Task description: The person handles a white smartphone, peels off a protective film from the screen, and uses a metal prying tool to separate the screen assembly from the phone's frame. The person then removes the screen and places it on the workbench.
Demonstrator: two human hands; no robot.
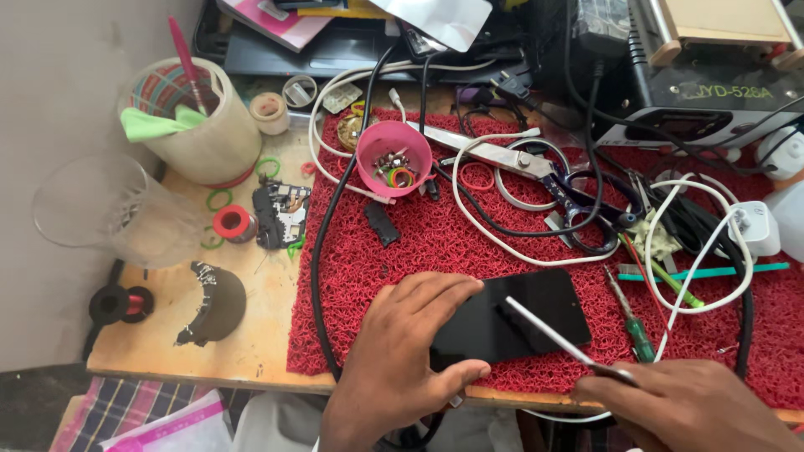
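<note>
At the left edge of a cluttered wooden workbench point(251, 335), a clear glass tumbler point(109, 213) stands partly over the side, behind it a tape-wrapped tub point(201, 125) holding a green cloth and a pink-handled tool. Near the bench's front left corner lies a dark curved part point(213, 303), its make hard to judge. A red coil mat point(435, 234) covers the middle and right of the bench; at its back edge sits a pink cup point(394, 155) of small screws and coloured rings. At the mat's front edge the left hand point(398, 351) steadies a black smartphone point(511, 318), fingers laid over its left end and thumb pressed along its near side, hiding that end. The right hand point(695, 406), cut off by the bottom of the frame, is closed around a thin metal tool point(553, 333) whose tip rests on the phone's dark face; the tool's grip is hidden in the fist. Scissors point(536, 172), a green screwdriver point(632, 322) and tangled white and black cables point(695, 251) crowd the mat's right side.
</note>
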